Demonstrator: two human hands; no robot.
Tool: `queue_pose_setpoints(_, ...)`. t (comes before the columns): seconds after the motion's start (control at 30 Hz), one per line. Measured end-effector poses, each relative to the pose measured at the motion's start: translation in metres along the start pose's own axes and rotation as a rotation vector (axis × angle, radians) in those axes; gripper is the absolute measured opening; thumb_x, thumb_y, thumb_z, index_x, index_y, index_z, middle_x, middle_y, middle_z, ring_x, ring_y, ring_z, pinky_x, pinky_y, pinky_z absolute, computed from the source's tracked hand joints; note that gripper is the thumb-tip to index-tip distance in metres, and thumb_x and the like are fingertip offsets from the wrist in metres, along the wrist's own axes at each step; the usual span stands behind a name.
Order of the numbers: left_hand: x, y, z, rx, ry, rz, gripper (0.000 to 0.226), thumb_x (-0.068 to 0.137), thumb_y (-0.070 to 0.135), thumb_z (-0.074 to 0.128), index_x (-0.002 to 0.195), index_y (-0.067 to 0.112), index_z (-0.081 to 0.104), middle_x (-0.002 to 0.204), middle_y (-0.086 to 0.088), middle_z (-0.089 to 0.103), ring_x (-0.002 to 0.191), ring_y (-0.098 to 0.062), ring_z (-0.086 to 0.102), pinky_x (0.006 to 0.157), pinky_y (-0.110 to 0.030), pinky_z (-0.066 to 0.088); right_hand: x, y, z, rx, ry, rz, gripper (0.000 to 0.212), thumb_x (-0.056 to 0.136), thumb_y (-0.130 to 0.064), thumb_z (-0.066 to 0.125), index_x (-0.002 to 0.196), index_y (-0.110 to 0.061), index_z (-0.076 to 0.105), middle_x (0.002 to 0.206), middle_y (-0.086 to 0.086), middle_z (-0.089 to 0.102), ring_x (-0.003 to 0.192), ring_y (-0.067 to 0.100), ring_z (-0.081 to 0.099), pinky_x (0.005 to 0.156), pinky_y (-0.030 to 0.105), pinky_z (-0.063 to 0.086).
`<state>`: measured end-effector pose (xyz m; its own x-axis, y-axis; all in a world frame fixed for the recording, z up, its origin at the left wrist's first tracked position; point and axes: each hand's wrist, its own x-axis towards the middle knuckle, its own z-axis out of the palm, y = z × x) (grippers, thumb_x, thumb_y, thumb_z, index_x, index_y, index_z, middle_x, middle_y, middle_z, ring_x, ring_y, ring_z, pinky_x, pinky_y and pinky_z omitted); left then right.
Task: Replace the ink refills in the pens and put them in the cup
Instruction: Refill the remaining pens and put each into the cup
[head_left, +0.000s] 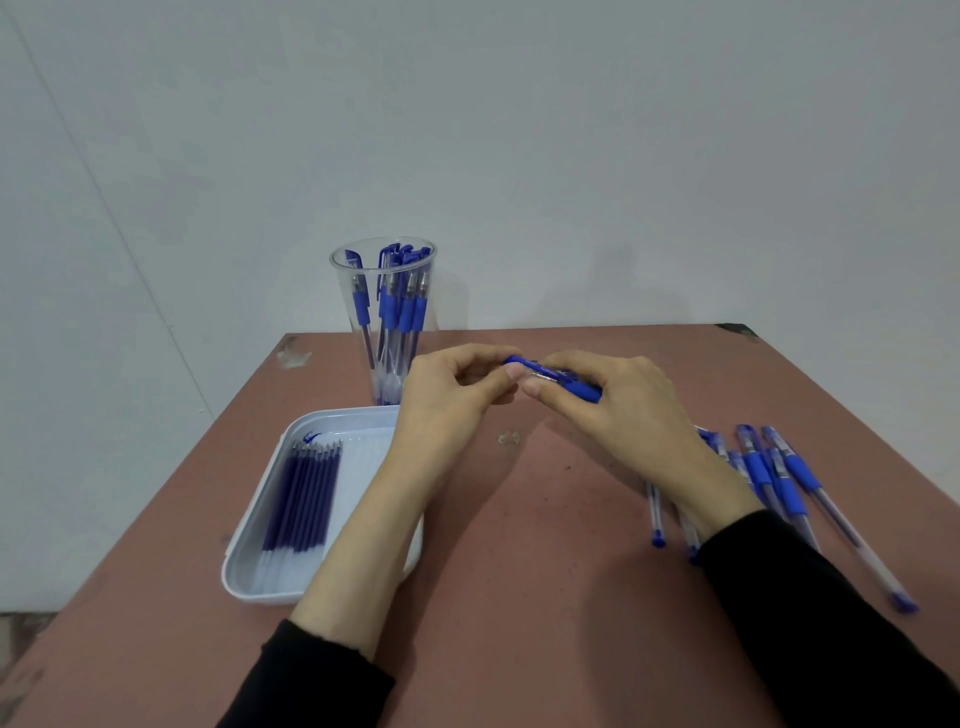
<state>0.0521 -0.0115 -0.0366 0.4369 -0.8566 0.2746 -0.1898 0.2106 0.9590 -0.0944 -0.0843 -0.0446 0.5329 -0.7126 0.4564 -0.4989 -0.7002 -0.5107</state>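
Both hands hold one blue pen (558, 378) above the middle of the table. My left hand (452, 395) pinches its left end, where the blue cap shows. My right hand (618, 410) grips the rest of the pen, its blue grip showing under my fingers. A clear plastic cup (384, 317) with several blue pens stands at the back, just left of my hands. A white tray (270, 519) at the left holds several dark blue refills (304, 493). Several more pens (779, 478) lie on the table at the right, partly hidden by my right wrist.
The reddish-brown table (519, 597) ends at a pale wall close behind the cup. A small clear scrap (508, 438) lies on the table below my hands. The tray's right edge is hidden under my left forearm.
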Motion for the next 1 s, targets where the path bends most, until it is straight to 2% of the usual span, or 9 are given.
queue_pose_setpoints(0.17,0.007,-0.004,-0.009,0.056,0.096,-0.119,0.016,0.083,0.0,0.064,0.083,0.015,0.071,0.06,0.002,0.062,0.051,-0.003,0.052,0.064,-0.019,0.05,0.001,0.003,-0.006,-0.179,-0.039,0.098,0.017,0.086,-0.037,0.059,0.103,-0.033,0.057,0.077,-0.011,0.061,0.078,0.022,0.053,0.067,0.029,0.031)
queue_pose_setpoints(0.23,0.006,-0.007,-0.008,0.218,0.032,-0.141,0.017,0.082,0.002,0.063,0.084,0.015,0.074,0.064,0.003,0.063,0.052,-0.002,0.051,0.069,-0.023,0.049,0.002,0.004,-0.006,-0.143,-0.024,0.123,0.014,0.087,-0.023,0.057,0.099,-0.028,0.051,0.07,-0.012,0.056,0.072,0.022,0.049,0.064,0.03,0.029)
queue_pose_setpoints(0.3,0.002,-0.009,-0.004,0.44,-0.1,-0.136,0.019,0.081,0.006,0.063,0.088,0.019,0.076,0.065,0.008,0.063,0.052,0.007,0.052,0.064,-0.011,0.045,0.002,0.004,-0.005,-0.055,-0.009,0.118,0.016,0.086,-0.016,0.055,0.094,-0.027,0.048,0.066,-0.011,0.054,0.067,0.021,0.052,0.062,0.032,0.033)
queue_pose_setpoints(0.47,-0.005,-0.009,0.001,0.703,-0.331,-0.108,0.022,0.082,0.01,0.06,0.093,0.02,0.076,0.059,0.014,0.063,0.056,0.019,0.051,0.055,0.002,0.036,0.0,0.003,-0.001,0.044,0.068,0.009,0.013,0.09,-0.015,0.058,0.1,-0.022,0.058,0.076,-0.01,0.065,0.072,0.017,0.061,0.071,0.035,0.048)
queue_pose_setpoints(0.6,-0.004,-0.011,0.003,0.758,-0.291,-0.038,0.02,0.083,0.017,0.064,0.101,0.02,0.073,0.074,0.007,0.068,0.067,0.004,0.058,0.065,-0.007,0.044,0.0,0.002,0.002,0.088,0.18,-0.078,0.017,0.091,-0.025,0.059,0.106,-0.029,0.067,0.083,-0.015,0.068,0.074,0.002,0.062,0.072,0.026,0.049)
queue_pose_setpoints(0.7,-0.001,-0.003,0.005,0.451,-0.06,0.078,0.022,0.088,0.021,0.064,0.109,0.02,0.07,0.088,-0.002,0.07,0.073,-0.003,0.058,0.075,-0.019,0.046,0.0,-0.006,0.0,0.362,0.147,0.055,0.009,0.092,-0.02,0.062,0.094,-0.027,0.068,0.061,-0.002,0.06,0.051,0.001,0.053,0.055,0.012,0.038)
queue_pose_setpoints(0.8,-0.003,0.008,0.005,-0.035,-0.116,0.035,0.018,0.093,0.018,0.056,0.106,0.02,0.068,0.097,0.008,0.071,0.083,0.004,0.061,0.075,-0.014,0.047,0.001,-0.016,-0.006,0.779,-0.066,0.261,0.019,0.096,-0.021,0.054,0.09,-0.011,0.069,0.057,0.007,0.056,0.04,0.01,0.038,0.042,0.02,0.028)
queue_pose_setpoints(0.9,-0.004,0.009,0.005,-0.274,-0.191,-0.039,0.025,0.094,0.015,0.052,0.115,0.009,0.064,0.11,-0.001,0.07,0.098,-0.006,0.066,0.086,-0.019,0.051,-0.001,-0.021,-0.009,1.072,-0.284,0.397,0.028,0.097,-0.023,0.046,0.096,0.0,0.061,0.055,0.007,0.051,0.038,0.011,0.029,0.041,0.022,0.019)
queue_pose_setpoints(1.0,-0.005,0.01,0.005,-0.427,-0.197,-0.093,0.02,0.09,0.012,0.055,0.105,0.007,0.066,0.097,-0.002,0.073,0.088,-0.009,0.069,0.079,-0.017,0.052,-0.002,-0.022,-0.007,1.209,-0.379,0.423,0.025,0.09,-0.028,0.048,0.097,-0.005,0.055,0.052,0.004,0.048,0.034,0.008,0.027,0.04,0.021,0.015)
